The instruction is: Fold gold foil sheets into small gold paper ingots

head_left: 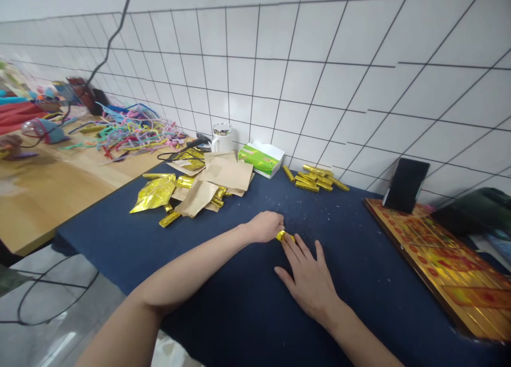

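A small gold foil roll (280,235) lies on the dark blue cloth (239,282), mostly covered by my fingers. My left hand (265,227) is closed at its left end, fingers curled inward. Across its right part rest the fingertips of my right hand (309,279), spread and stretched out with the palm down. Farther back, several finished-looking gold rolls (315,178) are piled near the wall. To the left lie brown paper sheets (227,171), a crumpled gold foil sheet (155,193) and more gold rolls (169,219).
A green tissue pack (259,159) and a white mug (222,139) stand against the tiled wall. On the right, a phone (406,185) leans upright on an orange patterned box (443,260). A wooden table (80,181) with colourful pipe cleaners (136,130) adjoins at left.
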`<control>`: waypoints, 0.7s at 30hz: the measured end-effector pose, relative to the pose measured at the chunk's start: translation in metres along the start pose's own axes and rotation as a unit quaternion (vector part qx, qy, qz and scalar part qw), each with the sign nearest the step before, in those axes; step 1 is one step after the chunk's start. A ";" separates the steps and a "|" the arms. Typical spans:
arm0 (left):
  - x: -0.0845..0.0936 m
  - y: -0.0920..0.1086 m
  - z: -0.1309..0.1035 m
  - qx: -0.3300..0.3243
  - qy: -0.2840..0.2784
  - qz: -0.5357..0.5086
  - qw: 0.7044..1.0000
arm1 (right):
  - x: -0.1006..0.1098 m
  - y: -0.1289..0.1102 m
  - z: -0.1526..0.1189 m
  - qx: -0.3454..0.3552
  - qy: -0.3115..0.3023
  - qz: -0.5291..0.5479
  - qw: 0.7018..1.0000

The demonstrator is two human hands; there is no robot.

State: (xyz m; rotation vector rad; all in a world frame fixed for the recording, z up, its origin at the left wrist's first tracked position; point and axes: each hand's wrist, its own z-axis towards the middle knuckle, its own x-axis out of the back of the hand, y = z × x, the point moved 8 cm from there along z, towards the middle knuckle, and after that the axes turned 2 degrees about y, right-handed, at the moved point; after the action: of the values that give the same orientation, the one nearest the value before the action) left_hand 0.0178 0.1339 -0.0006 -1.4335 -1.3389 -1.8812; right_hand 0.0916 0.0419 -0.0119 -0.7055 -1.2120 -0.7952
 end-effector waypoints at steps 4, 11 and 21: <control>0.006 0.001 0.000 -0.015 0.014 -0.036 0.999 | 0.013 0.009 0.000 -0.029 0.068 0.060 0.995; 0.017 0.028 -0.011 -0.089 0.004 -0.151 0.985 | 0.010 0.056 -0.001 -0.234 0.063 0.304 0.921; -0.009 0.014 -0.009 0.026 -0.069 -0.486 0.871 | 0.006 0.054 -0.002 -0.243 0.080 0.438 0.862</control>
State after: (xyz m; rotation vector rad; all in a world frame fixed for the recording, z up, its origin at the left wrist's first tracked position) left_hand 0.0276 0.1181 -0.0032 -0.9032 -2.4742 -2.2649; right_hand 0.1390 0.0692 -0.0095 -1.4367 -0.4143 -0.3538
